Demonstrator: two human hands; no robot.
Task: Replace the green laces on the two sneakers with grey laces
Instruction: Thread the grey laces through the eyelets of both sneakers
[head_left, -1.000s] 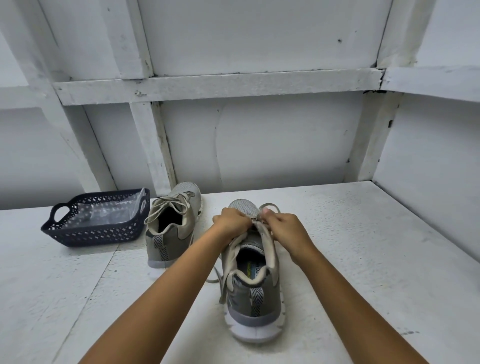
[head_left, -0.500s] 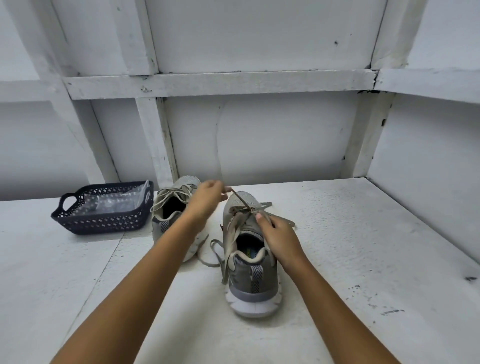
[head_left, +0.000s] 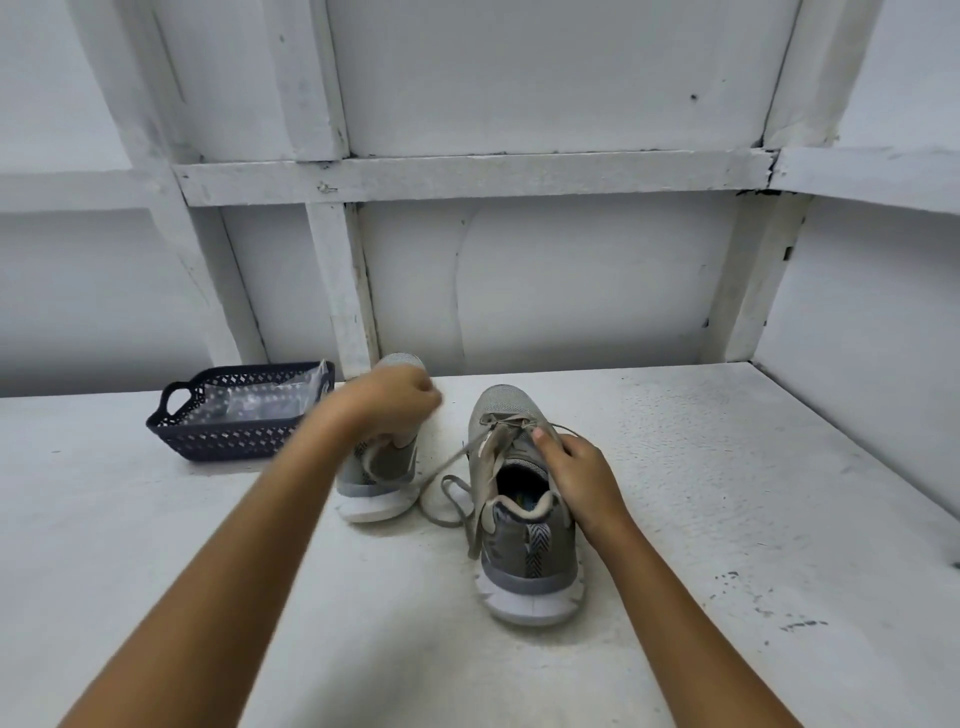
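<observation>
- White-painted bench (head_left: 727, 493), speckled and scuffed, boxed in by white panelled walls (head_left: 545, 270).
- near sneaker (head_left: 524, 525): grey mesh upper, white foam sole. It stands on the bench right of centre, heel toward the camera.
- lace (head_left: 460, 463): flat, pale woven cord that appears threaded only at the eyelets nearest the toe. One loose end loops on the bench left of the shoe; another trails right. The colour reads dull grey-green; cannot say which.
- Handling (judgement): the lace is light and limp. Pinch it close to an eyelet and draw it along the hole's line. The shoe is light and may slide, so brace it at the collar.
- right hand (head_left: 582, 473): curled over the near sneaker's collar, thumb pressed at the laced eyelets.
- left hand (head_left: 395, 402): raised, fingers curled, motion-blurred. Cannot tell whether it pinches a lace end. Hands well apart.
- far sneaker (head_left: 387, 462): same kind, partly hidden behind the left hand.
- Dark blue perforated plastic basket (head_left: 223, 441): far left, with clear wrapping inside.
- Versus half a second ago: the left hand has swung left over the far sneaker. The strand it drew taut now lies slack. The right hand is unchanged.
</observation>
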